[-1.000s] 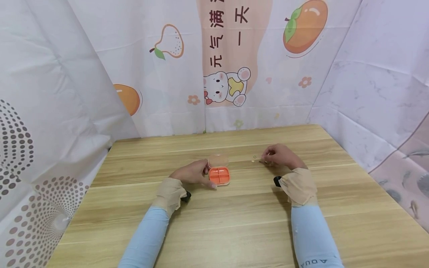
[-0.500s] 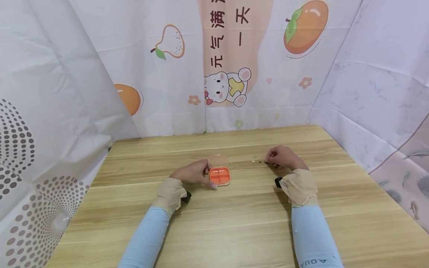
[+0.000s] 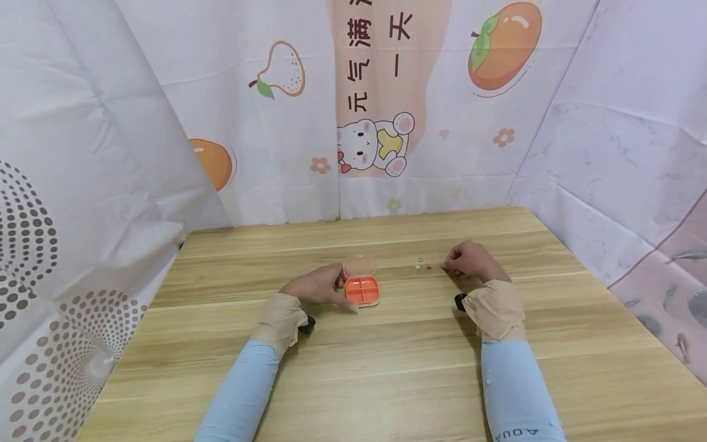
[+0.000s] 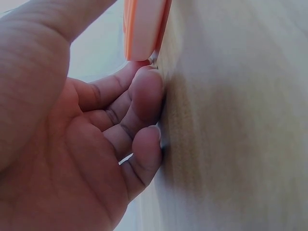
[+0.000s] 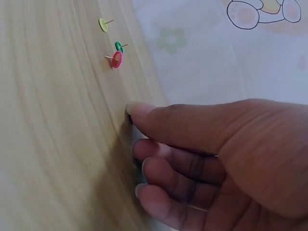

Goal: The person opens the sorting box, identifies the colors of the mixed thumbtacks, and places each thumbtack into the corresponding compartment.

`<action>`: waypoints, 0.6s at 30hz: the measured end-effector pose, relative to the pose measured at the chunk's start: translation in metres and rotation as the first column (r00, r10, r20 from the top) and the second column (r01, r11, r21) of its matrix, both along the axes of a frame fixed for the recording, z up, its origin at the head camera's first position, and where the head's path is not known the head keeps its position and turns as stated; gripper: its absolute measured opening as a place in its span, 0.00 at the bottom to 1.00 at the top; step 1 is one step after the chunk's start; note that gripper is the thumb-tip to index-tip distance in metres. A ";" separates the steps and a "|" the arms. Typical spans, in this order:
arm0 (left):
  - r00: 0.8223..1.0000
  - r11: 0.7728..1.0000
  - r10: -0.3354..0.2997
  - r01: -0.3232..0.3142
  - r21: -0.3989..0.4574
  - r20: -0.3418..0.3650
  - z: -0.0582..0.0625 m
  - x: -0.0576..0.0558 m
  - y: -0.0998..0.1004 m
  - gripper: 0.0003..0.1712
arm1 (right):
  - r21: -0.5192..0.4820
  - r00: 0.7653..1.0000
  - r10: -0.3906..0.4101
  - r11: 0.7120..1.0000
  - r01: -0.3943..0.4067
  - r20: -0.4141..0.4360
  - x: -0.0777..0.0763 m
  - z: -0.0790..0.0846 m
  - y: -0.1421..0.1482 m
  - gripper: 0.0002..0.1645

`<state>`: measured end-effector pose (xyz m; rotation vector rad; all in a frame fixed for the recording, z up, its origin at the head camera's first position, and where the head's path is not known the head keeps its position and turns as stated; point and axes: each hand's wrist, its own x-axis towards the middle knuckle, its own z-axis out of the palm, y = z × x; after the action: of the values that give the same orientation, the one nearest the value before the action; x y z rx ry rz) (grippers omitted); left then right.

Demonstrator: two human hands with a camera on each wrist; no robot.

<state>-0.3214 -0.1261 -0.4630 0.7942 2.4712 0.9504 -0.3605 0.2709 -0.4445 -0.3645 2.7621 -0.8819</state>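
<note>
An orange pill box point(image 3: 362, 291) with four-way dividers stands opened on the table, its clear lid point(image 3: 360, 265) laid back behind it. My left hand point(image 3: 317, 285) holds the box at its left side, thumb at the front edge and fingers by the hinge; the left wrist view shows the orange box wall point(image 4: 143, 31) above the curled fingers. My right hand point(image 3: 472, 261) is down at the tabletop, thumb and index fingertips pinched together on a thumbtack almost wholly hidden by them. Just left of it lie a yellow thumbtack point(image 5: 103, 25), a green thumbtack point(image 5: 119, 46) and a pink thumbtack point(image 5: 117, 59).
The wood-grain table point(image 3: 375, 374) carries all of these. A printed curtain point(image 3: 386, 190) hangs right behind its far edge, with more white cloth along the left and right sides.
My right hand has shifted slightly right, away from the three loose thumbtacks, and its thumb and index finger have closed on another thumbtack. My left hand and the pill box have stayed put.
</note>
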 end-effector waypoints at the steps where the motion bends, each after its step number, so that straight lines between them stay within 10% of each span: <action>1: 1.000 1.000 0.001 -0.001 -0.002 0.001 0.000 0.000 0.000 0.36 | 0.000 1.000 -0.003 1.000 0.003 0.001 0.000 -0.001 0.000 0.11; 18: 1.000 0.999 -0.023 0.023 0.032 -0.011 0.002 0.002 0.002 0.35 | 0.012 1.000 0.007 1.000 -0.006 -0.028 0.000 -0.004 -0.007 0.11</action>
<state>-0.3189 -0.1243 -0.4610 0.8381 2.4560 0.9818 -0.3608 0.2642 -0.4480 -0.3864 2.7884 -0.8653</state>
